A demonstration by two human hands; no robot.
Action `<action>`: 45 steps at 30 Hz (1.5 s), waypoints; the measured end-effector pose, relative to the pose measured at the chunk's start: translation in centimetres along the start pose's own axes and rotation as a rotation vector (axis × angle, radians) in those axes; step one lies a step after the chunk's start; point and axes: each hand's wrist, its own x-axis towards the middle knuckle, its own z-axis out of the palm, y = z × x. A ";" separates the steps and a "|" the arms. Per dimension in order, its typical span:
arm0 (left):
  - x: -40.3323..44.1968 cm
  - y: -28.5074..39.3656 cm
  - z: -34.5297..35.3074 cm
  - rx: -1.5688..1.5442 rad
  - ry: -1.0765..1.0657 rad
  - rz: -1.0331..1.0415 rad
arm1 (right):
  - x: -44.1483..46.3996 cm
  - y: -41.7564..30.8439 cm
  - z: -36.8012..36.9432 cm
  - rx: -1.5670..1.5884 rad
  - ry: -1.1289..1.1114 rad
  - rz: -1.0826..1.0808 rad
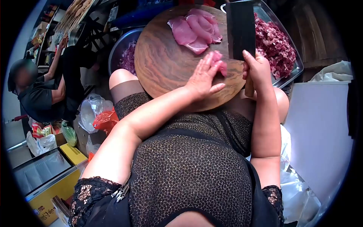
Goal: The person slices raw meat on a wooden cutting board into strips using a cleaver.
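A round wooden board [162, 56] rests between the person's knees. Several flat slices of pink meat [196, 28] lie at its far side. My left hand [204, 77] is on the board with its fingers spread, touching a small piece of meat [223, 69] at the fingertips. My right hand [258, 70] is closed around the handle of a cleaver [241, 30], whose broad dark blade points away over the board's right edge. Beside the blade, a metal tray [299, 68] holds a heap of chopped red meat [274, 47].
A metal bowl [117, 49] with meat stands left of the board. Another person [41, 94] in dark clothes is at the far left, near skewers [73, 17]. Plastic bags [92, 111] lie on the left; a white panel [319, 125] stands on the right.
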 end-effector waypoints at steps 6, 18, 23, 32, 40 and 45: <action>6.1 0.3 0.6 -0.390 0.027 0.053 | 0.1 -1.2 -1.1 0.164 0.078 -0.012; 11.7 2.0 -7.0 -1.115 -0.166 -0.709 | -1.8 -1.6 -1.4 0.489 -0.076 0.134; 11.4 1.2 -6.3 -1.230 -0.108 -0.640 | -2.1 -1.7 -1.2 0.466 -0.058 0.137; 12.0 -0.7 -2.1 -1.031 0.222 -0.384 | -1.5 -0.6 -2.1 0.550 0.013 0.068; 7.8 -4.8 -8.8 0.349 -0.235 -0.161 | -2.3 -0.1 -1.6 0.344 -0.098 0.103; 7.2 -6.0 -7.1 0.542 -0.101 -0.134 | -2.5 -0.6 -0.8 0.302 -0.065 0.117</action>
